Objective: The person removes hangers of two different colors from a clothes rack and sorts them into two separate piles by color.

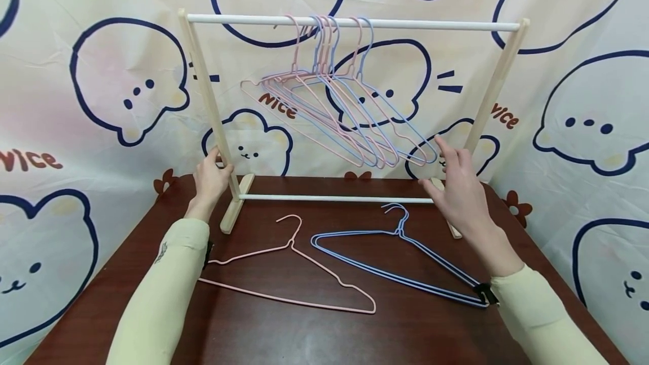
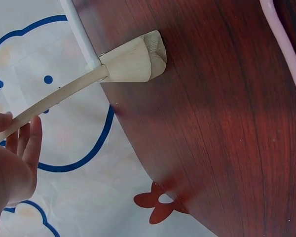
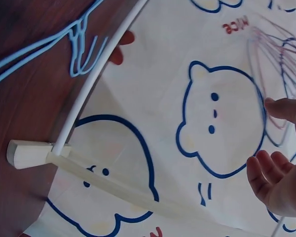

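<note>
A small clothes rack has wooden uprights and a white top bar. My left hand holds its left upright low down, thumb on one side and fingers on the other. Near the right upright, my right hand is raised with thumb and fingers spread. Nothing lies between them in the right wrist view. Close to its fingertips are the lower corners of several pink and blue hangers hanging bunched on the bar. Whether a fingertip touches one I cannot tell.
On the brown table lie a pink hanger by my left forearm and blue hangers, stacked together, by my right wrist. A white lower bar joins the rack's feet. Behind it hangs a cartoon-print cloth.
</note>
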Demonstrator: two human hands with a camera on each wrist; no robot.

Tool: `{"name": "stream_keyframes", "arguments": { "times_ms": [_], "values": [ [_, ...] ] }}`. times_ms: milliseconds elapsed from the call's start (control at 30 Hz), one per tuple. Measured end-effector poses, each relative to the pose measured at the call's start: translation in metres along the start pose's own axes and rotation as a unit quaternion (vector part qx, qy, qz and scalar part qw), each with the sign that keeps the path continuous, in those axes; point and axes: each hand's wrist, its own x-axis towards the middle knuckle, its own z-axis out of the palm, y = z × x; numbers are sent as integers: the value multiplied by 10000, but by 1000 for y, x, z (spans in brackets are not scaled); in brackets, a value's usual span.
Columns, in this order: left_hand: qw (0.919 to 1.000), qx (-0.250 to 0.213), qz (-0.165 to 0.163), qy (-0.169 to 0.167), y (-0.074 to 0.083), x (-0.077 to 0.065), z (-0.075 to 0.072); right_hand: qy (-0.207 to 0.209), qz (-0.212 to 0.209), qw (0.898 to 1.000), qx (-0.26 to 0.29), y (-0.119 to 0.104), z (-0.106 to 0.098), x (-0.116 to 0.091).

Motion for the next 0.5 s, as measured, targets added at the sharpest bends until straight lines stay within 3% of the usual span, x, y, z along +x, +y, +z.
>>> {"name": "stream_keyframes", "arguments": {
  "times_ms": [267, 500],
  "values": [
    [10000, 7, -8, 20, 0, 1, -2, 22, -435, 9990, -99, 3, 15, 26],
    [9999, -2, -52, -98, 3, -2, -3, 198, -540, 9983, -99, 1, 21, 31]
  ]
}}
